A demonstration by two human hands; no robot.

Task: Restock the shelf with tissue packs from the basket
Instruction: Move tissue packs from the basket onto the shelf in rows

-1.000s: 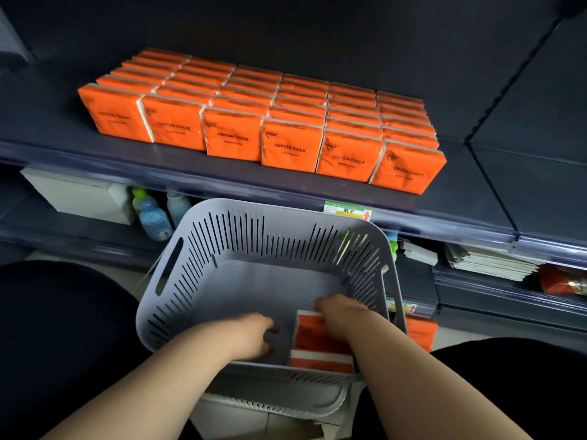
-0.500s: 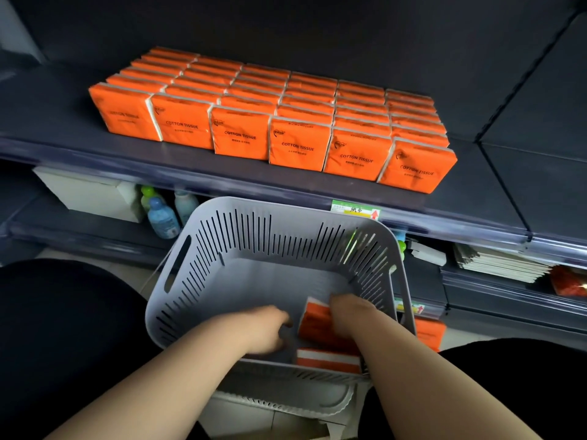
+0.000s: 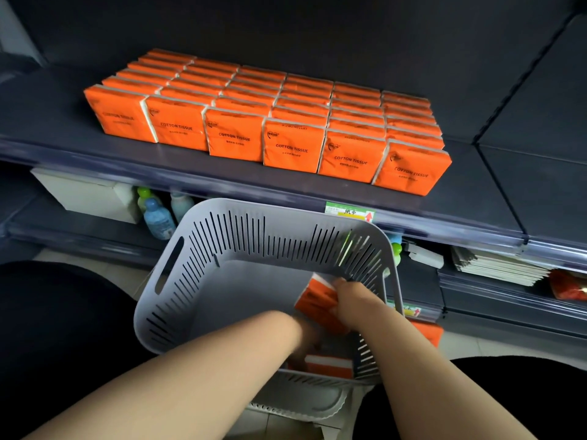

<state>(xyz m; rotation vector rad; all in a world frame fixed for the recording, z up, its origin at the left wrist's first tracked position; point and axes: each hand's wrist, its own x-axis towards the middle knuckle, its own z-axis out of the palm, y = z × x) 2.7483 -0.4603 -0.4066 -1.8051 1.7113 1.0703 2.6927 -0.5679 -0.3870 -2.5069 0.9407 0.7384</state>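
Shelf point(image 3: 286, 188) mostly stocked: orange tissue packs point(image 3: 292, 149) stand in six columns across the front, each running back about six or seven deep, so roughly forty in place; back rows too foreshortened for an exact count. Bare shelf space left to the right of the block and a strip in front. Grey slotted basket point(image 3: 254, 236) sits just below the shelf edge, nearly empty. Right hand point(image 3: 351, 298) is inside near the right wall, fingers point(image 3: 338, 285) closed around one orange pack point(image 3: 314, 296), tilted and lifted off the basket floor. Left hand point(image 3: 300, 336) reaches low toward the near wall next to another pack point(image 3: 328, 365) lying flat at the bottom; its fingers are hidden behind the wrist and blurred, so cannot tell whether they grip anything. Visible in the basket: two packs, possibly one more under the hands. One more orange pack point(image 3: 427, 333) shows outside the basket to the right, on the lower level. Judged stage: near the end, last few packs to go up. Below the shelf: three small bottles point(image 3: 157, 217), one white box point(image 3: 85, 198), one stack of papers point(image 3: 495, 265).
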